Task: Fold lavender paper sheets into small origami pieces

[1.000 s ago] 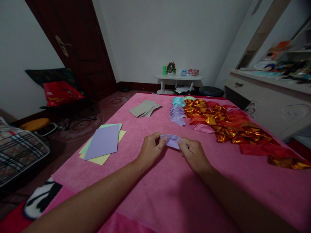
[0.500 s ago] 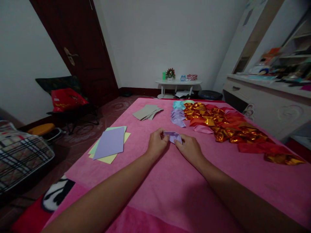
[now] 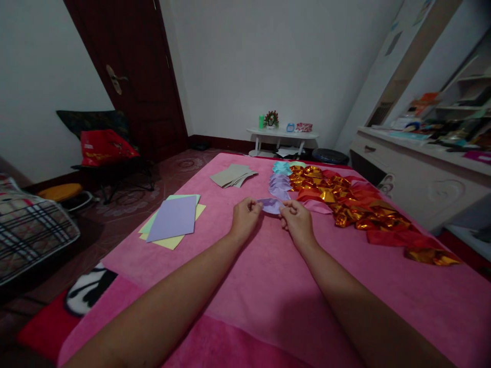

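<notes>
My left hand [image 3: 244, 218] and my right hand [image 3: 296, 218] each pinch one end of a small folded lilac paper piece [image 3: 270, 205] just above the pink cloth [image 3: 268, 286]. Both hands are closed on it. Right behind it lies a row of similar folded lilac pieces [image 3: 280, 185] with turquoise ones [image 3: 282, 166] at the far end, and one pink folded piece [image 3: 316, 206] to the right.
A stack of flat lilac, green and yellow sheets [image 3: 172, 219] lies to the left, grey cards [image 3: 231, 175] farther back. A heap of red and gold foil pieces [image 3: 356, 204] runs along the right. A white dresser [image 3: 418, 174] stands right, a small white table [image 3: 282, 135] beyond.
Both hands have carried the lilac piece farther away across the cloth, toward the row of folded pieces. The camera has shifted a little.
</notes>
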A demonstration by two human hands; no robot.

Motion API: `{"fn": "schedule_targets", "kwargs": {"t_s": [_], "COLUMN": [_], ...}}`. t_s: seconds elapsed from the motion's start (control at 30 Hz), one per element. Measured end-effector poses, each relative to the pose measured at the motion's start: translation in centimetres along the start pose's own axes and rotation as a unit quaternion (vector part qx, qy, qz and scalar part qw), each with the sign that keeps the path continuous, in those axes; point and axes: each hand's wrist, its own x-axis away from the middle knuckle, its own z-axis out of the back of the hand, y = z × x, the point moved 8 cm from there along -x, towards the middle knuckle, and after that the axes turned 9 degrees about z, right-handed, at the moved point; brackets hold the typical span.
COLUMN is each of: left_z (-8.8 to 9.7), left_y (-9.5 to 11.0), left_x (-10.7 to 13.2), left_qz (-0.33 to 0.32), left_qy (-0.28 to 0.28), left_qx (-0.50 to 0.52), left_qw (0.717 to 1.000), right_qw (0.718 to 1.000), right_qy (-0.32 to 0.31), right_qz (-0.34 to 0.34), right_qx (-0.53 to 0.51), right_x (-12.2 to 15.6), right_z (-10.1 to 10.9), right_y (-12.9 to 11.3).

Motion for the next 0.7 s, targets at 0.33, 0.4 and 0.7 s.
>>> {"fn": "schedule_targets", "kwargs": {"t_s": [0.33,0.4,0.7], "left_z": [0.8,1.2,1.1], "left_y": [1.1,1.1,0.6], "left_x": [0.5,0.4,0.3], "left_qz": [-0.008,-0.02,0.014], "left_qy": [-0.011,-0.004,-0.022], "left_qx": [0.161,0.181,0.264], "left_qw": [0.987,0.983,0.964], "right_qw": [0.993,0.985,0.984], "right_qy": [-0.058,-0.107,-0.123], "right_qz": [0.016,0.033,0.056], "right_qx": [-0.097,-0.13,-0.119], "right_x": [0.6,1.1,1.7], "right_z": [-1.0,-1.8,-2.2], "right_y": [-1.6,-2.5,-3.7]}}
